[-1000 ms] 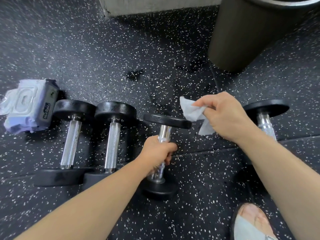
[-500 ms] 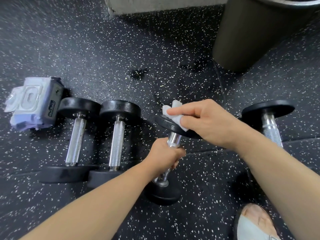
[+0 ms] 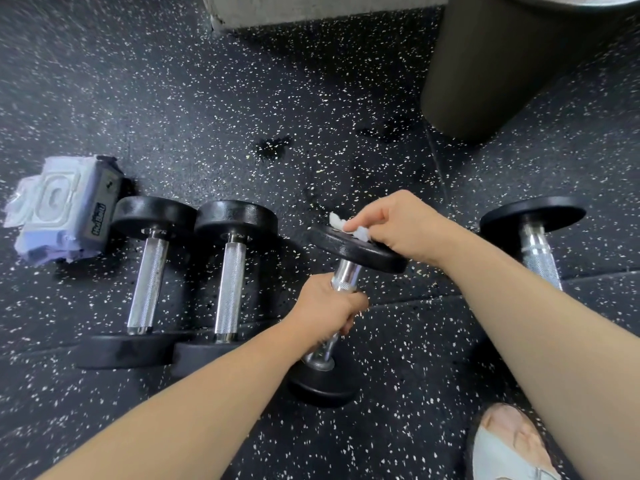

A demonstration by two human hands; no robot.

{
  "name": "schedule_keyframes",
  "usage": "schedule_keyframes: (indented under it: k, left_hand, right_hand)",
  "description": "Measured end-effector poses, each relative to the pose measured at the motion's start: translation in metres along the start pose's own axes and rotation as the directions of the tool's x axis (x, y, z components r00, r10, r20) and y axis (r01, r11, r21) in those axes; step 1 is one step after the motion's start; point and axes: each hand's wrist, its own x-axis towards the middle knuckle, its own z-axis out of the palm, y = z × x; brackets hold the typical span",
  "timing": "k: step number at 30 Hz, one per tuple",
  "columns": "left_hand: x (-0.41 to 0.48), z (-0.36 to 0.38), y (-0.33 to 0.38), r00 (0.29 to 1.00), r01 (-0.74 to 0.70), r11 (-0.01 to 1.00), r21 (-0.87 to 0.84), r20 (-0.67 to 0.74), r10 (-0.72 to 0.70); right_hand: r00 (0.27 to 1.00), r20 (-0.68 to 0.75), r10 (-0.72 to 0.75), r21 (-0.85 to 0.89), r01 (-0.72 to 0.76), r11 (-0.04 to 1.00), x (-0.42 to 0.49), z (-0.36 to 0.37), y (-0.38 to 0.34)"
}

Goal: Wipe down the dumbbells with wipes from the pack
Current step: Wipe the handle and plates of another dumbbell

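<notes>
While the left hand point(image 3: 323, 306) gripped the tilted dumbbell point(image 3: 346, 273) by its handle, the right hand point(image 3: 405, 226) pinched a crumpled wipe point(image 3: 337, 221). The wipe pressed against the upper plate point(image 3: 356, 251).

Our two arms are bare along their whole visible length, from the bottom edge of the view to the wrists, and our left hand point(image 3: 325, 306) and right hand point(image 3: 405, 226) are bare as well. At the lower right we see one foot in a pale grey shoe point(image 3: 498, 457), its low-cut upper leaving the top of the foot uncovered.
</notes>
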Motion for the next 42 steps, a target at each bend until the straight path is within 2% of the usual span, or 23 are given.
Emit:
schedule_keyframes:
  k: [5, 9, 12, 14, 19, 25, 28, 31, 34, 39, 40, 42]
  left_hand:
    - [-0.004, 0.003, 0.0, 0.999, -0.002, 0.999, 0.052, 0.04, 0.0]
    - [-0.004, 0.002, 0.002, 0.999, -0.012, 0.998, 0.056, 0.037, 0.01]
    - [-0.006, 0.001, 0.004, 0.999, -0.027, 0.999, 0.038, 0.021, 0.026]
    - [-0.007, 0.002, 0.004, 0.999, -0.033, 0.999, 0.04, 0.03, 0.031]
    - [-0.002, 0.002, 0.0, 1.0, -0.019, 0.998, 0.059, 0.026, 0.017]
    - [-0.005, 0.002, 0.002, 0.999, -0.017, 0.998, 0.052, 0.033, 0.016]
    - [-0.004, 0.001, 0.003, 1.0, -0.003, 1.0, 0.016, 0.027, 0.003]
    - [-0.005, 0.001, 0.004, 1.0, 0.004, 1.0, 0.007, 0.014, -0.004]
    - [-0.004, 0.001, 0.005, 1.0, 0.01, 1.0, -0.006, -0.024, -0.01]
    - [-0.003, -0.002, 0.004, 0.998, 0.023, 0.999, -0.038, -0.051, -0.025]
    - [-0.003, -0.002, 0.004, 0.998, 0.021, 0.999, -0.032, -0.053, -0.022]
    - [-0.002, -0.002, 0.004, 0.998, 0.018, 1.0, -0.016, -0.067, -0.019]
  right_hand:
    - [0.999, -0.046, 0.029, -0.021, -0.03, 0.999, -0.039, -0.012, 0.017]
    - [0.995, -0.066, -0.074, 0.109, 0.08, 0.991, -0.065, -0.014, -0.004]
    - [0.983, -0.004, -0.184, 0.141, 0.183, 0.973, -0.06, -0.001, -0.025]
    - [0.978, 0.054, -0.2, 0.139, 0.191, 0.972, -0.044, 0.007, -0.034]
    - [0.987, 0.149, -0.059, 0.142, 0.038, 0.989, 0.002, 0.01, -0.023]
    - [0.983, 0.066, 0.171, -0.043, -0.169, 0.985, 0.004, 0.004, 0.014]
    - [0.961, 0.006, 0.277, -0.009, -0.277, 0.961, -0.014, -0.002, 0.028]
    - [0.947, -0.059, 0.316, 0.012, -0.315, 0.949, -0.033, -0.003, 0.027]
    - [0.948, -0.132, 0.29, -0.002, -0.293, 0.956, -0.052, -0.001, 0.007]
    - [0.947, -0.194, 0.254, -0.129, -0.282, 0.951, -0.059, 0.011, -0.027]
    - [0.944, -0.195, 0.266, -0.118, -0.292, 0.949, -0.054, 0.011, -0.026]
    - [0.929, -0.166, 0.332, 0.078, -0.323, 0.943, -0.04, 0.01, -0.011]
